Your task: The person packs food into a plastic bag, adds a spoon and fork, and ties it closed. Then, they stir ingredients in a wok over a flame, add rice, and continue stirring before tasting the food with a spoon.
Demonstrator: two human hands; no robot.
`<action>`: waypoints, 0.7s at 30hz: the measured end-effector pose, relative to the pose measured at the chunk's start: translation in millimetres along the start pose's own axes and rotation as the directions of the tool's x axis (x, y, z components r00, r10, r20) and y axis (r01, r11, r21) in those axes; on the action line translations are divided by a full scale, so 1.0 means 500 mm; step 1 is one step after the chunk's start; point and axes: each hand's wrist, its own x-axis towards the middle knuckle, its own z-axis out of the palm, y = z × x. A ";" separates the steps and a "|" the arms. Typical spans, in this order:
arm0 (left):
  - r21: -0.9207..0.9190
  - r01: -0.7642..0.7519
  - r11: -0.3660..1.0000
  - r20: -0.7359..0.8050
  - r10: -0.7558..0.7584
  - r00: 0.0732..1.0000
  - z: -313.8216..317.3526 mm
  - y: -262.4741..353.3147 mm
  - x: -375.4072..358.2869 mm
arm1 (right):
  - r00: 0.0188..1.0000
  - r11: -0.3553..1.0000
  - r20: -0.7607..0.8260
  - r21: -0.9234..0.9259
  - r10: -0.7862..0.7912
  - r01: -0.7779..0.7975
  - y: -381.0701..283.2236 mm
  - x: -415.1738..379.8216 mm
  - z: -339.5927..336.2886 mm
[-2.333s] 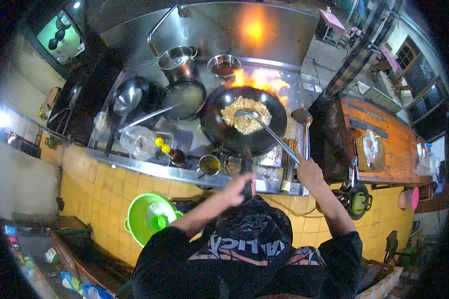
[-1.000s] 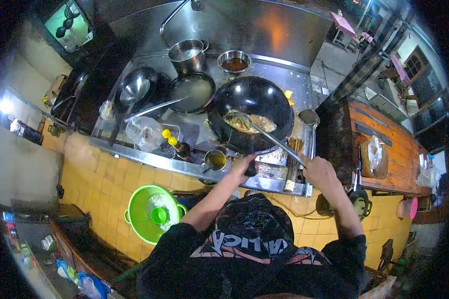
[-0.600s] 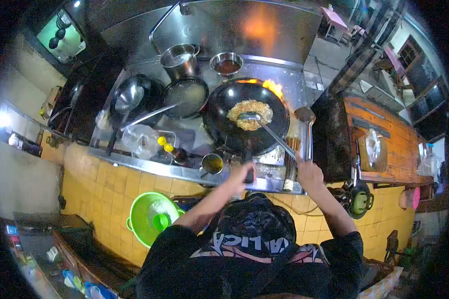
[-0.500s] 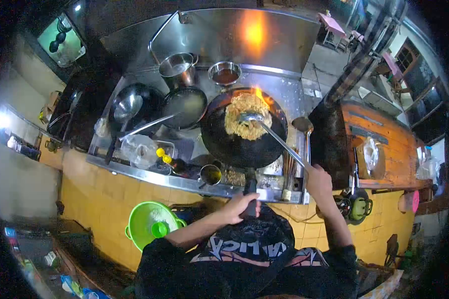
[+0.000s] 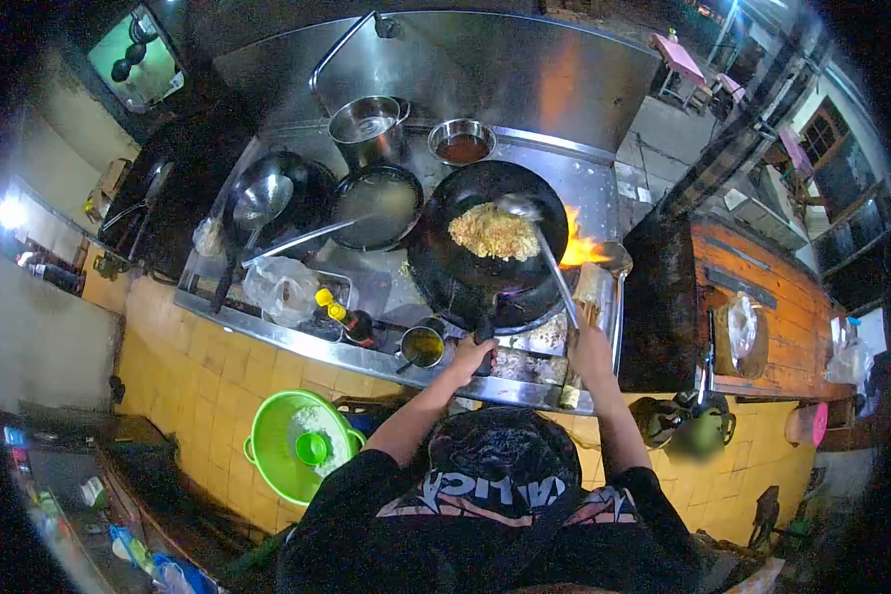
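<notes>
Shifted up the frame from its place half a second ago, the left hand [image 5: 471, 358] is wrapped around the wok handle [image 5: 485, 327], just below the centre of the frame. The right hand [image 5: 589, 354] has moved leftward, closed around the shaft of a steel ladle [image 5: 552, 267].

The ladle's bowl has also changed place: over the middle of the mound of noodles or rice [image 5: 490, 235] in the earlier frame, it now sits at the mound's upper right edge. Flames [image 5: 582, 240], which licked at the far rim before, show beside the right side of the black wok [image 5: 445, 277]. The orange glow on the steel backsplash [image 5: 485, 69] has dimmed and slid rightward.

One relation governs the scene: the food lies in the upper half of the wok, up the frame from both hands. The wok handle's long axis runs nearly straight down the frame from the near rim to the left hand, the nearer of the two to the wok. The ladle slants from upper left to lower right, reaching the food from the right. Whether the wok's base rests on the burner cannot be told.

Around it on the steel counter [image 5: 594, 178] stand a mug of yellow liquid [image 5: 423, 346], left of the left hand, and, toward the top of the frame, a tall pot [image 5: 368, 144] and a bowl of reddish-brown sauce [image 5: 462, 148].
</notes>
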 end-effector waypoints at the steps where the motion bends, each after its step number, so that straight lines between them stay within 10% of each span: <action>1: 0.022 -0.005 1.000 -0.022 0.005 1.000 -0.002 0.000 0.001 | 0.998 0.998 -0.052 0.062 0.018 -0.015 0.006 -0.012 0.005; 5: -0.077 -0.007 0.997 0.053 0.011 0.999 -0.010 -0.014 0.011 | 0.981 0.948 -0.194 0.316 0.018 0.045 0.014 0.004 0.209; 7: -0.055 0.012 0.998 0.033 -0.010 0.999 -0.005 -0.004 0.003 | 0.911 0.378 0.410 0.837 0.043 -0.395 -0.065 -0.004 0.111; 9: -0.028 0.034 0.999 0.016 -0.033 0.999 -0.005 -0.010 0.007 | 0.788 -0.072 0.609 0.785 -0.091 -0.615 -0.050 0.027 0.064; 13: -0.080 -0.026 0.996 0.053 0.031 0.998 -0.015 -0.027 0.022 | 0.792 -0.235 0.584 0.757 -0.177 -0.610 -0.025 -0.004 0.064; 21: -0.024 0.005 1.000 0.064 -0.004 0.998 -0.024 -0.012 0.022 | 0.843 0.006 0.537 0.843 -0.004 -0.537 -0.043 -0.002 0.053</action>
